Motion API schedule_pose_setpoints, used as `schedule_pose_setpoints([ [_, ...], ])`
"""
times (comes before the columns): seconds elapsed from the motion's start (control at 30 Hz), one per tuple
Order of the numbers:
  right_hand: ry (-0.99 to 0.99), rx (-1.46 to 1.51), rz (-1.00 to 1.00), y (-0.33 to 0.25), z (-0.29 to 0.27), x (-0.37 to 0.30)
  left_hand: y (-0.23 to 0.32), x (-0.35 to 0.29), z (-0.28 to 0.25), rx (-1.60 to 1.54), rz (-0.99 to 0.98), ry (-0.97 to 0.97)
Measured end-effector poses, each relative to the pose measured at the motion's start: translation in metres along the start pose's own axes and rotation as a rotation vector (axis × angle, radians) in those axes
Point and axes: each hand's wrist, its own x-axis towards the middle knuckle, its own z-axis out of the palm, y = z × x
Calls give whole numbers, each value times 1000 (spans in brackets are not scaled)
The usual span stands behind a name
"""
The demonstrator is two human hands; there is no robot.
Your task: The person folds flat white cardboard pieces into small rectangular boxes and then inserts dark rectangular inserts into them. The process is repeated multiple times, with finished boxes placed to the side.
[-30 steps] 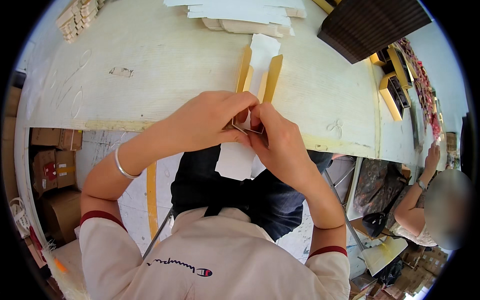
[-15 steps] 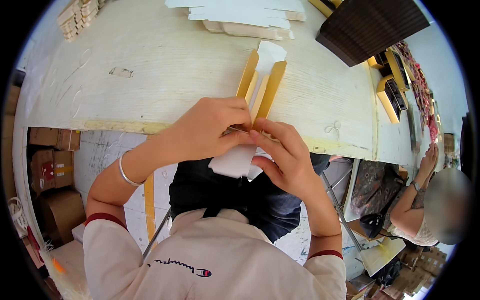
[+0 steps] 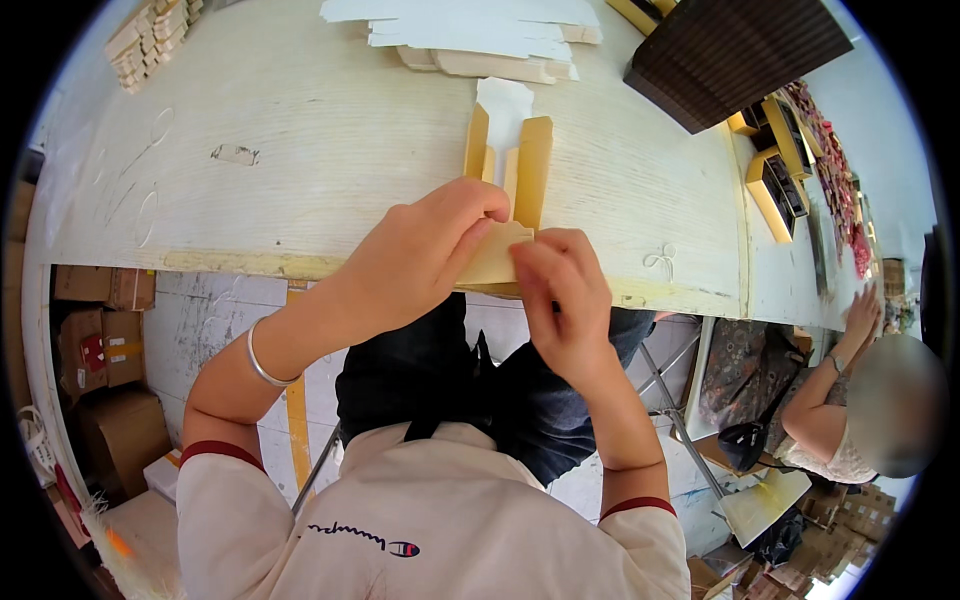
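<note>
A gold folding carton (image 3: 535, 170) with a white inside lies at the near edge of the table, its long side walls standing up. Its white far flap (image 3: 505, 98) stays unfolded. My left hand (image 3: 430, 245) grips the carton's near end from the left, fingers bent over the wall. My right hand (image 3: 567, 295) pinches the right side of the pale near end panel (image 3: 500, 255), which stands folded up between both hands. The fingertips partly hide the corners there.
Flat white carton blanks (image 3: 470, 35) lie stacked at the far middle. A dark brown ribbed box (image 3: 735, 60) and gold boxes with black insides (image 3: 775, 195) stand far right. Small pale pieces (image 3: 150, 45) are piled far left. Another person's hand (image 3: 862, 312) is at the right.
The near flap, which hung white toward my lap, is now turned up at the carton's near end. My right fingers have curled in, and the carton appears slightly further left.
</note>
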Motion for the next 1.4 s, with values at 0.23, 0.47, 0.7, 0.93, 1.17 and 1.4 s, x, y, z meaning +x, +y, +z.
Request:
schedule_pose_setpoints([
  [0.23, 26, 180, 144, -3, 1, -8, 7, -2, -7, -270, -217, -202],
  [0.47, -46, 339, 259, 8, -6, -2, 1, 3, -4, -197, -141, -173],
  [0.7, -47, 7, 171, -4, -9, 4, -2, -2, 9, -6, 18, 92],
  [0.93, -57, -465, -136, -3, -1, 8, -6, -7, 22, 514, 284, 224],
  [1.17, -376, -179, 111, -9, -15, 30, 4, -2, -2, 396, 44, -107],
  [1.4, -332, -305, -51, -5, -10, 19, 2, 5, -34, 297, 94, -262],
])
